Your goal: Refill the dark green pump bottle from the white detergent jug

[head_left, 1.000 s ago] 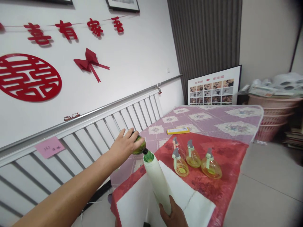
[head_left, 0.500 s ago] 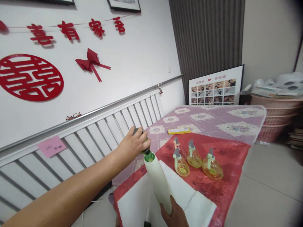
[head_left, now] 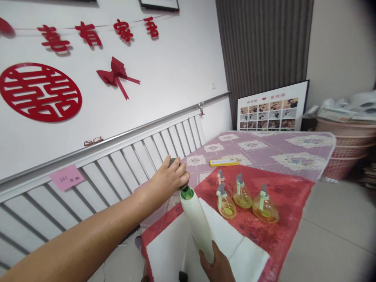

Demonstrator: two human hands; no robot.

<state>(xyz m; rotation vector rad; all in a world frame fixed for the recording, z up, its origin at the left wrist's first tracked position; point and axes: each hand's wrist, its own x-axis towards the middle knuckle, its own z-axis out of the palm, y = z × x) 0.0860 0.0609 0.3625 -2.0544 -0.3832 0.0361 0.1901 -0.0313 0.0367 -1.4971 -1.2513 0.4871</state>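
My left hand (head_left: pixel 175 175) is closed around a dark green rounded piece (head_left: pixel 174 161), mostly covered by the fingers. The piece's narrow dark end meets the open mouth of a pale green tube-like container (head_left: pixel 197 221); how far it reaches inside is hidden. My right hand (head_left: pixel 217 264) grips the lower end of that container, which leans with its mouth up and to the left. A white cloth (head_left: pixel 246 254) lies beneath. To the right stand several clear, round-bellied bottles (head_left: pixel 266 209) with grey tops, light green strips and yellowish bottoms.
A red cloth (head_left: pixel 289 203) covers the near part of the table, over a purple floral tablecloth (head_left: pixel 261 156). A yellow flat box (head_left: pixel 223 162) lies farther back. White railings (head_left: pixel 132 164) run along the left; stacked pink baskets (head_left: pixel 345 152) stand at right. A black-ended item (head_left: pixel 183 276) shows below.
The view has shifted slightly, so the scene sits a little to the right. Both hands keep their holds, and the dark green piece stays at the container's mouth.
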